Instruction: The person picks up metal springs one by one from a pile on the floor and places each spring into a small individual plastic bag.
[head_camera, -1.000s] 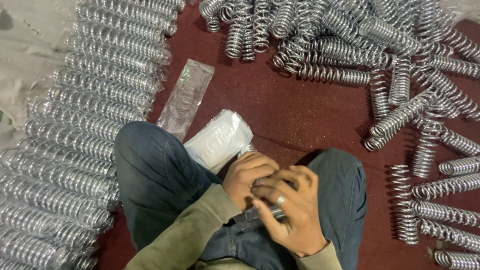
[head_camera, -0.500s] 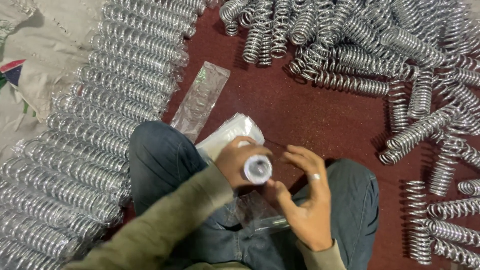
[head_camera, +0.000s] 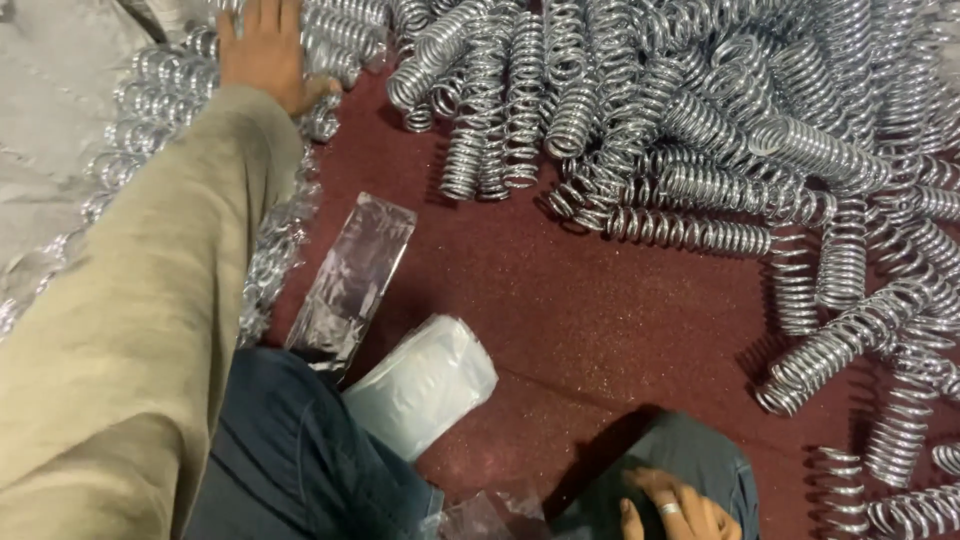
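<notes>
My left hand (head_camera: 265, 50) reaches far up and to the left, with the olive sleeve stretched across the view. It lies palm down, fingers extended, on the row of wrapped silver coil springs (head_camera: 160, 90); the fingertips are cut off by the top edge. My right hand (head_camera: 678, 508), wearing a ring, rests on my right knee at the bottom edge and only part of it shows. Nothing is visible in it. A clear plastic sleeve (head_camera: 355, 270) lies flat on the dark red floor (head_camera: 600, 320). A roll of white plastic bags (head_camera: 425, 385) leans against my left knee.
A big loose heap of bare silver coil springs (head_camera: 700, 130) covers the top and right. More single springs (head_camera: 900, 430) lie at the lower right. Crumpled clear plastic (head_camera: 480, 515) sits between my knees. Grey sheeting (head_camera: 50, 150) lies at the far left.
My left hand has left my lap, where it held a spring end-on, and stretched out to the spring row at upper left. My right hand has dropped to my knee. The view has tilted forward.
</notes>
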